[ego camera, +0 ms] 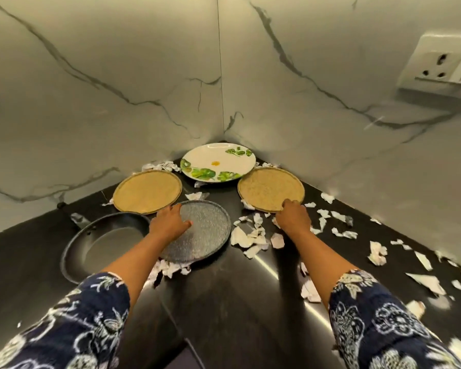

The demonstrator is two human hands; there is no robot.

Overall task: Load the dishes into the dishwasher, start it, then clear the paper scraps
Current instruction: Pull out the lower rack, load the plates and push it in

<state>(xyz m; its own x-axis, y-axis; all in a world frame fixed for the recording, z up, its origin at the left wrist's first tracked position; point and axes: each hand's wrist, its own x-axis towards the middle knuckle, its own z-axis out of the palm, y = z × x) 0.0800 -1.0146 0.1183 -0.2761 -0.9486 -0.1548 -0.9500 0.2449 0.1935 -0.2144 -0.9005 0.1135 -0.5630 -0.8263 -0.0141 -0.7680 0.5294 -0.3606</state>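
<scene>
Five dishes crowd the corner of a dark, glossy table [224,302] where two marble-veined walls [117,89] meet. Deepest in the corner lies a white plate with green leaves [217,163], a small yellow spot at its middle. In front of it, to either side, sit a left tan plate [147,191] and a right tan plate [270,189], both speckled. Between and nearer is a grey textured plate [208,235], its left rim just beside a dark frying pan [104,243]. Torn paper scraps [253,235] are strewn between the plates, poke out from under the grey plate's near edge, and trail thickly along the right side of the table. The left hand [171,222] lies on the grey plate's left part, fingers fairly straight toward the far rim and thumb spread across the surface, with nothing closed in it. The right hand [293,215] is at the near rim of the right tan plate, fingers bent down onto it; whether they actually grip the rim cannot be told. Both arms wear navy floral sleeves [91,328]. A white wall socket [442,67] sits high on the right wall.
</scene>
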